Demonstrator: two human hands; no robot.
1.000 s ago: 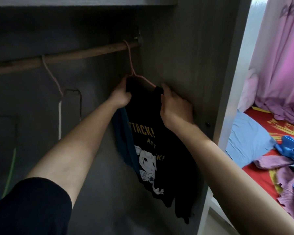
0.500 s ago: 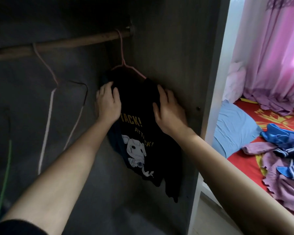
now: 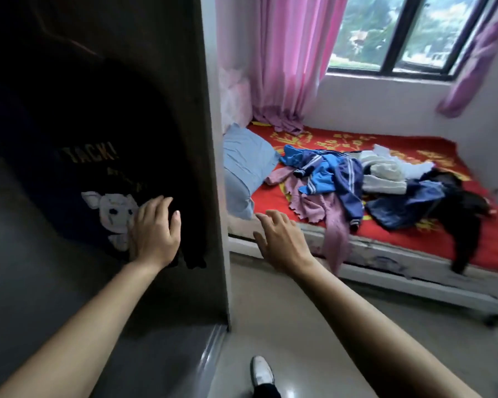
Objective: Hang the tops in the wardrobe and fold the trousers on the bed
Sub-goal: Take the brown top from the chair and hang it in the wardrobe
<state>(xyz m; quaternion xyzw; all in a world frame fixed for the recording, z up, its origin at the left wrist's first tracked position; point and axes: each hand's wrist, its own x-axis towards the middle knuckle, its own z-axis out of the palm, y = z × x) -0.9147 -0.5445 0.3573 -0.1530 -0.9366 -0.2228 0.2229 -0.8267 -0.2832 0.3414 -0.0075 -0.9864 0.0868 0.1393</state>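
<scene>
Though dim, black top [image 3: 107, 130] with yellow lettering, pale animal; left hand [image 3: 156, 232], right hand [image 3: 281, 241] fingers slack, empty

Black printed top [image 3: 104, 179] hangs in the wardrobe [image 3: 191, 81]; mixed clothes [image 3: 342, 175] lie heaped on the red bed [image 3: 408, 239].

A home bedroom: a low bed with a red and yellow patterned sheet [image 3: 431, 242] strewn with clothes, pink curtains [image 3: 288, 61] beside a dark-framed window [image 3: 397, 35], a grey wooden wardrobe [image 3: 210, 168].
</scene>
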